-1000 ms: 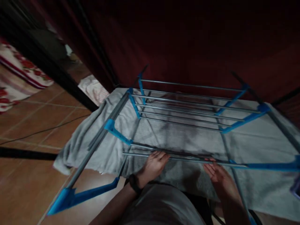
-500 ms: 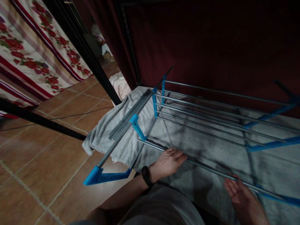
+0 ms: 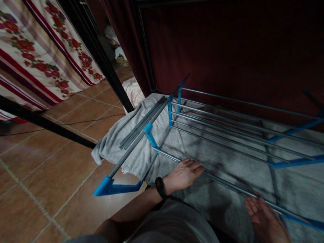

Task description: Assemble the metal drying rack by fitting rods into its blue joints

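Observation:
A shoe-rack-like frame of grey metal tubes and blue plastic brackets stands on a grey blanket. My left hand, with a black band on its wrist, is curled from above over the near metal tube. Farther right along this tube is my right hand, palm turned up. Its fingers are below the tube and its thumb lies against it. A blue corner piece sticks out at the left end. Several loose grey tubes lie side by side near the left bracket.
The grey blanket hangs toward the tiled floor. Black posts rise at the left, beside a flowered curtain. Dark red cloth closes off the back. A thin cable crosses the floor.
My left hand's fingers have curled further around the near tube. My right hand stays against the same tube, its thumb closer in. The view has shifted slightly left.

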Motion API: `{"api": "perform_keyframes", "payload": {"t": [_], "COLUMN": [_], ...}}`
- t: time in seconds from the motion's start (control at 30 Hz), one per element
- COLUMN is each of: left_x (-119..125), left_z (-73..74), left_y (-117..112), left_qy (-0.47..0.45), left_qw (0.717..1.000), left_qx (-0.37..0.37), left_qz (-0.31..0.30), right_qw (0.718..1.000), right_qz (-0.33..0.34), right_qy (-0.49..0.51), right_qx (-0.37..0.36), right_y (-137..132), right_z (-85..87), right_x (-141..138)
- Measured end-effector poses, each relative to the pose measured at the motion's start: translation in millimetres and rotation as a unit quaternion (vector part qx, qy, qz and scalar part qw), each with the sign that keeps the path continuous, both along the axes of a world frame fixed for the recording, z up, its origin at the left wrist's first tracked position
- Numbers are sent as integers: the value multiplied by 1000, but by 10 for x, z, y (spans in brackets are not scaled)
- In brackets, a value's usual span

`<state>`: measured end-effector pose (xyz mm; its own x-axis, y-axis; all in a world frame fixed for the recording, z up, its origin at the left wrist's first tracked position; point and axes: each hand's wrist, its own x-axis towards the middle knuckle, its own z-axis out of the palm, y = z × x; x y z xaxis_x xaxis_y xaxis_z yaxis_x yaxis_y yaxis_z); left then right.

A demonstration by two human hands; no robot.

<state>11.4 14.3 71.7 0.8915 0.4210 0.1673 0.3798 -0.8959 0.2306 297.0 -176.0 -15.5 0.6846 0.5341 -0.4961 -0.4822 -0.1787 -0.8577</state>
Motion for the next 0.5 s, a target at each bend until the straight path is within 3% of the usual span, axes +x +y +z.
{"api": "perform_keyframes", "payload": {"t": [0.5], "left_x": [36], "left_z": [1], "left_y": [4], "left_qy": [14], "left_qw": [1000], "left_qx": [21], "left_qz": [-19], "right_qw": [1000], "right_qz": [-1], "right_qy": [0], "right_qx": [-17], "right_y": [37], "right_z": [164], "right_x": [-98]}}
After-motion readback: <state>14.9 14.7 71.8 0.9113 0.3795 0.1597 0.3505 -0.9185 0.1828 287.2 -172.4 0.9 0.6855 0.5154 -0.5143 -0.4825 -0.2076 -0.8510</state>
